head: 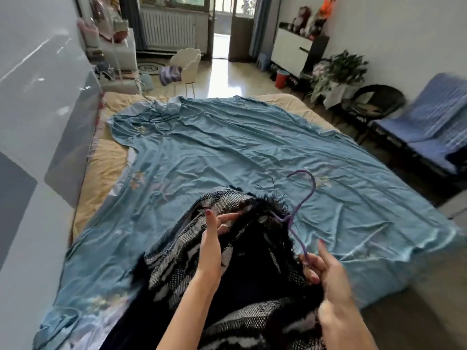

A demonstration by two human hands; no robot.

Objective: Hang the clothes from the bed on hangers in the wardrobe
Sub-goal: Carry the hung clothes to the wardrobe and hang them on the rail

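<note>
A black-and-white woven garment point(182, 263) with a dark fringed edge lies bunched on the near part of the bed. A purple wire hanger point(307, 195) sticks out of its neck, hook up and to the right. My left hand point(214, 238) reaches into the garment's opening, fingers straight, pressing the fabric. My right hand point(326, 271) pinches the hanger's lower arm together with the garment's edge. The rest of the hanger is hidden inside the cloth.
A wrinkled blue sheet point(227, 147) covers the bed. The glossy wardrobe point(38, 97) stands along the left. A dark cable point(159, 117) lies at the bed's far left. A blue chair point(434, 127) and a black chair point(374, 104) stand on the right.
</note>
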